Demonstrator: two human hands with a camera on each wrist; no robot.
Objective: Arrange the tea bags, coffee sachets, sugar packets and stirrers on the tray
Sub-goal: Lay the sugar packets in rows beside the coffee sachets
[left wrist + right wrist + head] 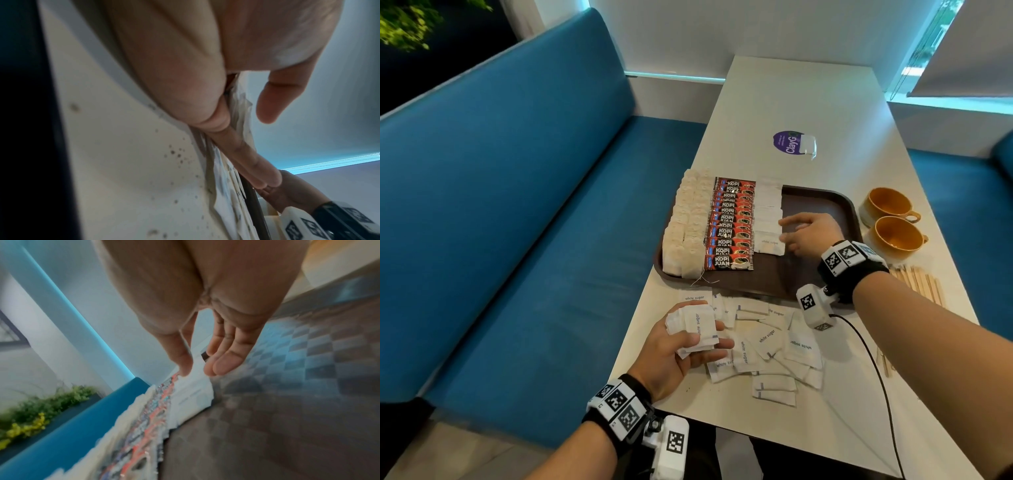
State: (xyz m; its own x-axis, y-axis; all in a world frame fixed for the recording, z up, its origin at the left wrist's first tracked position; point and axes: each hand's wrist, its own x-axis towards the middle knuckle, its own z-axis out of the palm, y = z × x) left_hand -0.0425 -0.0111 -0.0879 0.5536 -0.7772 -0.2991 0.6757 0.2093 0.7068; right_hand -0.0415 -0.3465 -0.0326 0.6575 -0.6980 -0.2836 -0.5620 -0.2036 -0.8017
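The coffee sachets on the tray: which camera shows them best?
The head view. The coffee sachets lie in a neat column with readable labels, between the tea bags and sugar packets. The right wrist view shows them only as a blurred red streak; the left wrist view shows none.

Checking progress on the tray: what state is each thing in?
tray: right part bare
tea bags: rowed on tray
coffee sachets: rowed on tray
sugar packets: loose on table
left hand: holding sugar stack
right hand: open
stirrers: on table
cups: empty
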